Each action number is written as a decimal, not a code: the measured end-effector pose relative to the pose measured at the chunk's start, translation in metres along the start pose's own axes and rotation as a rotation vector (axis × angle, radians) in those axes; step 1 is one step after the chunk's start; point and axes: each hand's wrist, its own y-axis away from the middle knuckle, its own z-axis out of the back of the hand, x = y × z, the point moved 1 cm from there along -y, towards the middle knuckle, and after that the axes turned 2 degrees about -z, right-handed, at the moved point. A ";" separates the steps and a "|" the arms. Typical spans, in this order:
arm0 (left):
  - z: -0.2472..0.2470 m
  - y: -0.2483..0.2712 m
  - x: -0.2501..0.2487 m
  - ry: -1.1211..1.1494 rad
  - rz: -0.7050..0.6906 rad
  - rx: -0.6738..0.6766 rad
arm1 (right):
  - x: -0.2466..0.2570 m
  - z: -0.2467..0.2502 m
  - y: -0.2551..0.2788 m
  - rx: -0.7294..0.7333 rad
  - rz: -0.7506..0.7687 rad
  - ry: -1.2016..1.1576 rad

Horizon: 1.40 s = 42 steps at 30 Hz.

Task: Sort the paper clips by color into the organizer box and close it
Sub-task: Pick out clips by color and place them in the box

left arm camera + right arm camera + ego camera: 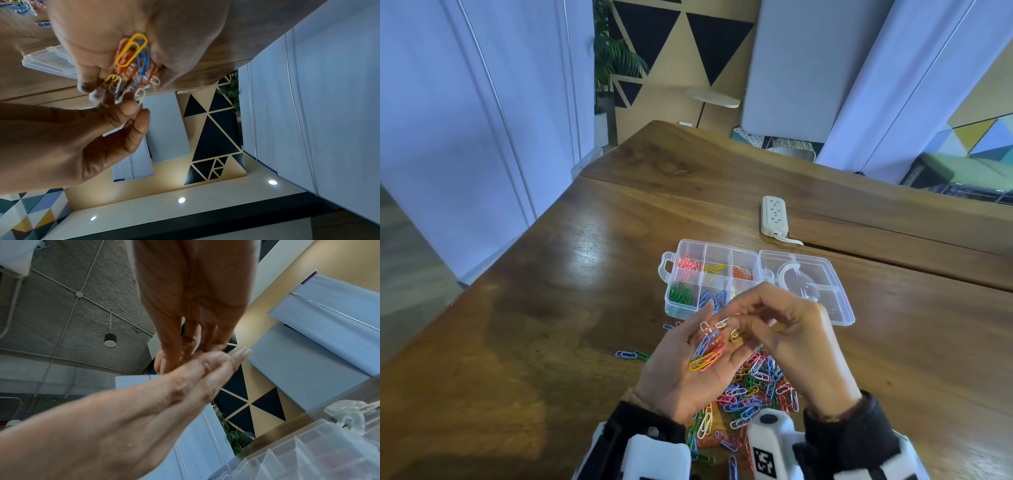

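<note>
My left hand (688,363) lies palm up above the table with several paper clips (705,353) in it: yellow, blue, orange and white. The right hand (753,318) curls over the left hand's fingertips and pinches a white clip (140,95). The clear organizer box (671,308) stands open just beyond the hands. Its compartments hold pink, yellow, orange, green and blue clips. The lid (825,274) lies flat to the right. A mixed pile of clips (756,387) covers the table under my hands.
A white power strip (774,216) lies behind the box. Two stray clips (631,354) sit left of the pile. The wooden table (551,308) ends in an edge at the left.
</note>
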 end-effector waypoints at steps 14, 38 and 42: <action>-0.003 -0.001 0.008 -0.081 -0.096 -0.071 | 0.003 -0.004 0.003 -0.012 -0.033 0.110; 0.002 0.001 0.009 -0.102 -0.079 -0.114 | 0.001 0.000 0.003 0.124 -0.182 -0.343; -0.004 0.003 0.012 -0.114 -0.113 -0.073 | 0.006 -0.003 0.004 0.078 -0.121 -0.336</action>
